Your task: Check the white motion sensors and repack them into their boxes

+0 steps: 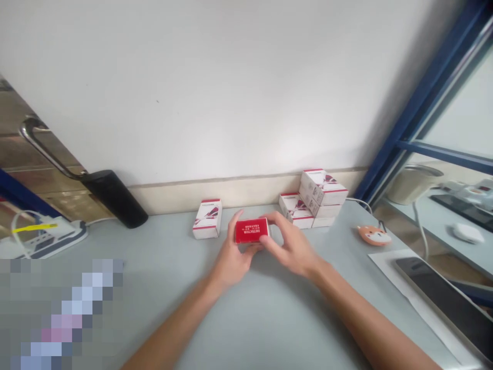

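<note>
Between both hands I hold a small cardboard box [251, 231], its red end marked "DETECTOR" turned up toward me and the lettering upside down. My left hand [231, 262] grips its left side and lower edge, with the fingers closed around it. My right hand [290, 246] holds the right side, the thumb pressed at the lower right corner of the red end. Just left of my hands a white and red box [207, 219] stands on the grey table [262, 318]. To the right, several similar boxes [323, 187] are stacked near the wall.
A black cylinder [115, 199] leans at the left by a metal handle [50, 149]. A power strip [57, 236] lies far left. At the right are an orange animal-faced case [374, 235], a dark phone-like slab [442, 293] on white paper, and a blue frame [400, 118].
</note>
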A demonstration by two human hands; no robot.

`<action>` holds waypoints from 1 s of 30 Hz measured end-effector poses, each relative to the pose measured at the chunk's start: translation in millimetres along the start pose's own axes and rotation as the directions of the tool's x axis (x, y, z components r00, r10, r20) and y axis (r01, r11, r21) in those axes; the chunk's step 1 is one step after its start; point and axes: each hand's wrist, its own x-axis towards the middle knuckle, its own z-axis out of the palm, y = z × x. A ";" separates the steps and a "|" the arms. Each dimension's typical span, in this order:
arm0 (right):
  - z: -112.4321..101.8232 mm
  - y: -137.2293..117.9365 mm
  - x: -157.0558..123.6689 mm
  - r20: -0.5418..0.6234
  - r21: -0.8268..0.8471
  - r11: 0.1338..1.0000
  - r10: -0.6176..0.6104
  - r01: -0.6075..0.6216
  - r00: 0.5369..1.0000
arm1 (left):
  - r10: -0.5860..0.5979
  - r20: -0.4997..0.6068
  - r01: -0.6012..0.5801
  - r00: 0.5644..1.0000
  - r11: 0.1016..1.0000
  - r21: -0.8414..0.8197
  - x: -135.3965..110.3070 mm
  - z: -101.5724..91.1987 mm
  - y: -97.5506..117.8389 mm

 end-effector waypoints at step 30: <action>-3.3 4.7 -4.8 -0.112 -0.103 0.987 -0.134 0.123 0.985 | 0.318 0.141 -0.347 0.938 0.831 0.434 -0.9 -23.4 30.3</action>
